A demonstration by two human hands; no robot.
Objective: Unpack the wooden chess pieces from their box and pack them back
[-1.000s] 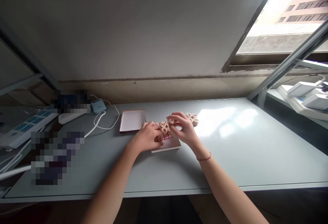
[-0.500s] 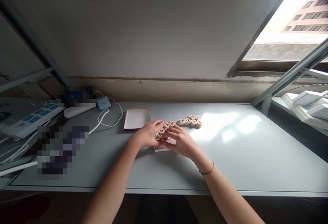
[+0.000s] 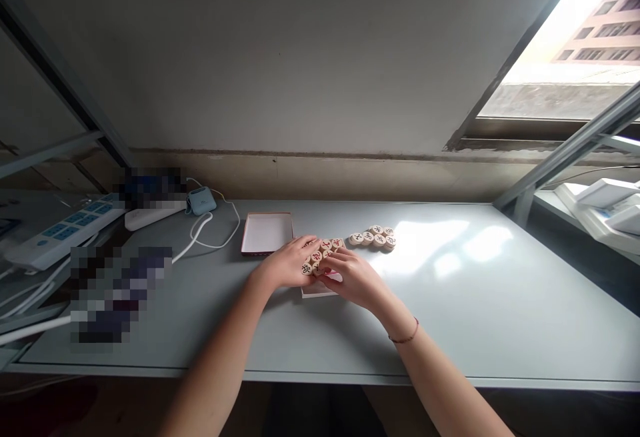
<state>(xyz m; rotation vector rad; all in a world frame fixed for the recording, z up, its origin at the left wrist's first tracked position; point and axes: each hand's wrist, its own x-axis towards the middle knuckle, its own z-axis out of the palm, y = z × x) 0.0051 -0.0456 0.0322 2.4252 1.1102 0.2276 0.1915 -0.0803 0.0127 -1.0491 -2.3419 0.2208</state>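
Note:
Round wooden pieces (image 3: 327,245) with red and black characters lie close together between my two hands, over a shallow box (image 3: 320,292) whose near white edge shows. My left hand (image 3: 289,263) rests against the left side of these pieces, its fingers stretched over their edge. Thumb and fingers of my right hand (image 3: 353,277) close on a piece with a black mark (image 3: 317,268) at the near side of the group; the fingers partly cover it. More round pieces (image 3: 379,238) sit in a short double row to the right, some of them stacked.
An open box lid (image 3: 267,231) with a pale inside lies left of my hands. Farther left are a power strip (image 3: 80,223), white cables (image 3: 200,227), a light blue case (image 3: 201,201) and blurred items. Metal frame bars (image 3: 550,150) slant up at the right.
My right fingers have shifted slightly left and lower over the near piece, covering more of it. My left hand stays about where it was.

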